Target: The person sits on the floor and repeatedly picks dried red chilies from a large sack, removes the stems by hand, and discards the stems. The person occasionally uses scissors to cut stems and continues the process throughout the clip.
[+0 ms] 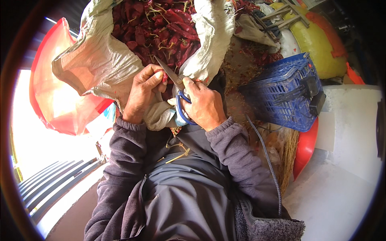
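In my right hand [205, 104] is a pair of scissors [178, 82] with blue handles, its blades pointing up and left over the chilies. My left hand [147, 86] pinches a red dried chili [164, 77] close beside the blades; most of that chili is hidden by the fingers. Beyond both hands, an open white woven sack [211, 39] holds a heap of dried red chilies [156, 27] with pale stems. Its rolled edge hangs down between my forearms. A few cut stems [178, 156] lie on the dark cloth over my lap.
A blue plastic crate [280, 90] with a black adapter and cable stands at the right. Behind it are a yellow-green sack [316, 45] and a wooden frame [286, 18]. A straw broom [288, 159] and a red plastic piece [306, 150] lie below the crate. A red translucent bag [57, 84] is at the left.
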`<state>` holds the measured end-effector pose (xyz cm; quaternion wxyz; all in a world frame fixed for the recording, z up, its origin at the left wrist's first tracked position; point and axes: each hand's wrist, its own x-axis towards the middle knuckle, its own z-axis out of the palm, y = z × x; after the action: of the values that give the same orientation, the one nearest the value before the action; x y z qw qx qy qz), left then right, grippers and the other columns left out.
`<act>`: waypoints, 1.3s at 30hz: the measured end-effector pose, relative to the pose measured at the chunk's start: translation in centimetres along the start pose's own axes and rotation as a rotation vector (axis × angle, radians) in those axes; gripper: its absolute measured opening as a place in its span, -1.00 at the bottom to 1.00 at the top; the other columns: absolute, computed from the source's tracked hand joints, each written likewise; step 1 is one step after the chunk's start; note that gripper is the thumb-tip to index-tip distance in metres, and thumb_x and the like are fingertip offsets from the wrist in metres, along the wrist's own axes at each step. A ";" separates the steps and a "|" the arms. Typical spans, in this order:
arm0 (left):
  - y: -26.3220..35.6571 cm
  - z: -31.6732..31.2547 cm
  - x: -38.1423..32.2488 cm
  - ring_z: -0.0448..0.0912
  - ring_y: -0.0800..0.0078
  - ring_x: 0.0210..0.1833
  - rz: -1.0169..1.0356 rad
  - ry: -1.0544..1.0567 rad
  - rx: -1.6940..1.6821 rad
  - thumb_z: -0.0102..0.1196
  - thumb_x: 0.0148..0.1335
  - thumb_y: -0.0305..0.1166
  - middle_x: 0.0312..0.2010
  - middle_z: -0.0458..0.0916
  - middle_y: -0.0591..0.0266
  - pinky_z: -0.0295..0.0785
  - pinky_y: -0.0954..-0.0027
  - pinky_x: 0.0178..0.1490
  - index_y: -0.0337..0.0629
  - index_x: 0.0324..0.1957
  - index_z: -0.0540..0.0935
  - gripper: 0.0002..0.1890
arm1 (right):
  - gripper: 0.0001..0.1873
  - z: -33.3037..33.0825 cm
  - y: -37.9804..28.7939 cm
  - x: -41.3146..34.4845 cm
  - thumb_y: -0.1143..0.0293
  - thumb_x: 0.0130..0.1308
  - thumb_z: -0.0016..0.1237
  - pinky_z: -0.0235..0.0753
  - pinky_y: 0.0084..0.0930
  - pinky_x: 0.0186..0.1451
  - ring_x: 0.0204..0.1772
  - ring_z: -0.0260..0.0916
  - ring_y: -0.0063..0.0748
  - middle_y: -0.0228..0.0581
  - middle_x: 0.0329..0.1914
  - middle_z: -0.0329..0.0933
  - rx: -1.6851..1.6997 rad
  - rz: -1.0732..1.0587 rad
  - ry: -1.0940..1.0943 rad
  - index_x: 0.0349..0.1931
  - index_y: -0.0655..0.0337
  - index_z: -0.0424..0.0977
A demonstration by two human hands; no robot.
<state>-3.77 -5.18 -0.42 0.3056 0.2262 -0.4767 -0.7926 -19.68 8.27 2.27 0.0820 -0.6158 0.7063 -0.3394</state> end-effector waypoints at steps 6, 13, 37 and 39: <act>-0.3 0.6 0.4 0.49 0.51 -0.33 0.078 0.028 -0.164 0.02 0.47 -0.48 -0.28 0.58 0.23 0.44 0.47 -0.19 -0.26 -0.06 0.54 -0.90 | -0.39 -1.0 1.2 -1.3 0.07 0.07 0.43 0.47 -0.38 -0.39 -0.51 0.38 -0.35 -0.31 -0.50 0.40 0.312 0.116 0.232 0.03 0.22 0.50; 2.2 3.3 0.8 0.51 0.56 -0.33 0.062 0.133 0.278 0.02 0.47 -0.49 -0.31 0.57 0.31 0.43 0.49 -0.22 -0.21 -0.02 0.56 -0.88 | -0.47 2.0 14.4 -6.6 0.06 0.30 0.22 0.57 -0.19 -0.07 -0.14 0.64 -0.01 0.09 -0.17 0.65 0.232 0.512 0.370 0.10 0.27 0.51; 7.9 -3.1 3.7 0.60 0.41 -0.26 0.361 0.476 0.998 0.18 0.33 -0.43 -0.23 0.63 0.27 0.49 0.36 -0.15 -0.22 -0.15 0.66 -0.88 | -0.82 2.7 13.5 -9.8 0.34 0.41 0.01 0.56 -0.10 -0.14 -0.18 0.60 0.15 0.10 -0.24 0.63 -0.218 0.411 0.103 -0.11 0.23 0.59; 8.2 -3.1 3.5 0.58 0.50 -0.20 0.292 0.379 0.591 0.13 0.40 -0.42 -0.22 0.60 0.32 0.49 0.42 -0.13 -0.22 -0.02 0.61 -0.83 | -0.82 -1.6 8.3 -6.7 0.33 0.42 0.04 0.57 -0.20 -0.18 -0.22 0.61 0.06 0.01 -0.27 0.63 0.065 0.282 0.279 -0.17 0.26 0.58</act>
<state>-2.09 -12.48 5.27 0.4194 0.3769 -0.6471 -0.5132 -25.80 15.16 -3.38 0.0499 -0.4549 0.7786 -0.4294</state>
